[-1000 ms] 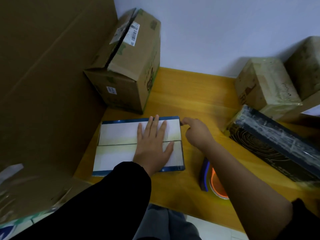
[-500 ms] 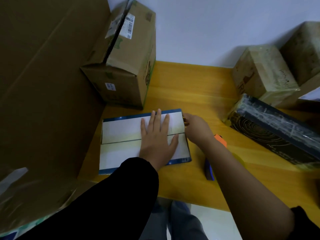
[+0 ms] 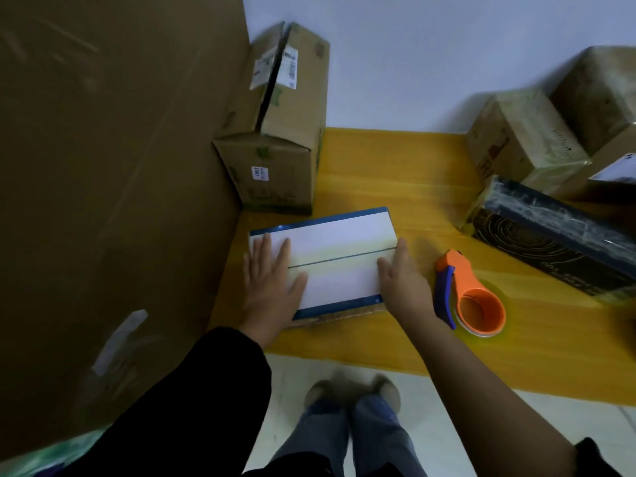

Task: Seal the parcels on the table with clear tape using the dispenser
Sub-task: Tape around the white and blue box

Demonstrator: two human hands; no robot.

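A pale wall (image 3: 447,46) backs a yellow wooden table (image 3: 395,166), whose front edge runs just below the hands. A tall cardboard panel (image 3: 103,166) walls off the whole left side. An upright brown carton (image 3: 282,139) with shipping labels stands against it at the back left. At the right, a dark film-wrapped box (image 3: 550,242) lies at a slant, and two brown taped parcels (image 3: 523,142) sit behind it near the wall.

The flat white parcel (image 3: 344,242) with blue edges lies near the table's front. Its left end is close to the panel and its far edge just short of the carton. A dark seam runs along its top, lengthwise.

The left hand (image 3: 272,284) presses flat on the parcel's left end, fingers (image 3: 265,246) straight and spread. The right hand (image 3: 402,280) rests over the right end, fingers straight rather than curled (slightly blurred).

The orange-and-blue tape dispenser (image 3: 471,297) lies on bare table just right of the right hand, unheld. Open table shows between the carton and the brown parcels, and between the dispenser and the dark box.
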